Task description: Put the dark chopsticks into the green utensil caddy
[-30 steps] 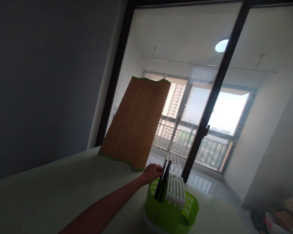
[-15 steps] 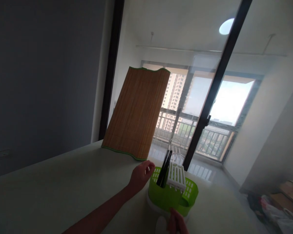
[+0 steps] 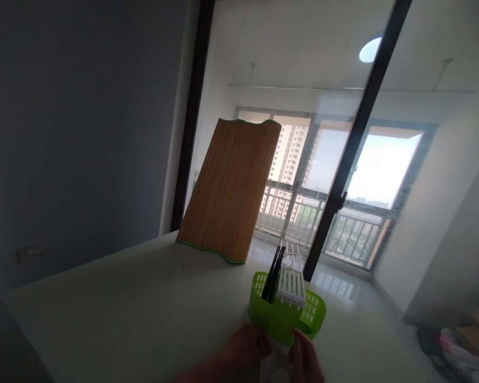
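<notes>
A green basket (image 3: 273, 319) on a white base stands on the pale table, holding black chopsticks (image 3: 274, 274) and a white slotted rack (image 3: 291, 284). Just in front of its left part is my left hand (image 3: 252, 344), fingers curled. My right hand (image 3: 304, 355) is beside it on the right, its fingers pinched together near the basket's lower front. Between and below the hands, pale rounded objects (image 3: 268, 367) show at the bottom edge. What either hand grips is too dark and small to make out.
A bamboo mat (image 3: 231, 186) with green edging stands upright at the back of the table (image 3: 123, 298). Behind are a dark-framed glass door (image 3: 343, 175) and a wire rack (image 3: 290, 244). Bags and boxes (image 3: 463, 346) lie at the lower right.
My left hand has come down from the basket's left rim to its front, close to my right hand. The view has shifted slightly, and the basket appears a little further right.
</notes>
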Demonstrator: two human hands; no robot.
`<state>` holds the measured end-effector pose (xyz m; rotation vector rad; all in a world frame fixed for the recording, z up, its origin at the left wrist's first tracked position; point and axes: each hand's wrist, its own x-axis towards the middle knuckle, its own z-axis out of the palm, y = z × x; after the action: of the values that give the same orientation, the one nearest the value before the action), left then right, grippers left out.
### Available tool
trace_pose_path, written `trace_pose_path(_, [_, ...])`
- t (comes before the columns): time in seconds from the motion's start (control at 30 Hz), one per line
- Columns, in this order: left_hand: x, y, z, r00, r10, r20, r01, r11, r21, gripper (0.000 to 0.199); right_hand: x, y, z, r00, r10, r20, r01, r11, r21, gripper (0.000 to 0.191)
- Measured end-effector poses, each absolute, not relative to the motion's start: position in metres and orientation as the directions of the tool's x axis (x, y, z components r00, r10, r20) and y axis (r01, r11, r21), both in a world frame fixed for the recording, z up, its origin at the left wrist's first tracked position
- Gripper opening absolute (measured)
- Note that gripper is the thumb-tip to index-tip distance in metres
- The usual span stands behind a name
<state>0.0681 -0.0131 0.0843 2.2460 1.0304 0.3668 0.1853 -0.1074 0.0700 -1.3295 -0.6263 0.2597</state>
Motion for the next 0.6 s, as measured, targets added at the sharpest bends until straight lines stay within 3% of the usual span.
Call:
trace_pose_path(0.2, [0.066,-0.011,0.089,0.653,0.757,0.015,0.624,-0.548,0.557,0.016,0.193,-0.1,0.05,0.781,0.546,0.304,0.259,0.16,-0.952,0.065])
trace_pose_path(0.33, [0.042,-0.008,0.125,0.632,0.755,0.176,0.623,-0.629,0.464,0.014,0.186,-0.099,0.044,0.703,0.61,0.366,0.365,0.132,-0.922,0.064])
trace_pose_path(0.47, [0.016,-0.006,0.159,0.616,0.659,0.432,0.582,-0.75,0.314,0.019,0.166,-0.096,0.033,0.513,0.695,0.503,0.616,0.109,-0.78,0.062])
trace_pose_path(0.6, [0.0,-0.013,0.157,0.678,0.474,0.562,0.534,-0.843,0.067,0.031,0.146,-0.091,0.016,0.318,0.715,0.623,0.8,0.151,-0.581,0.06])
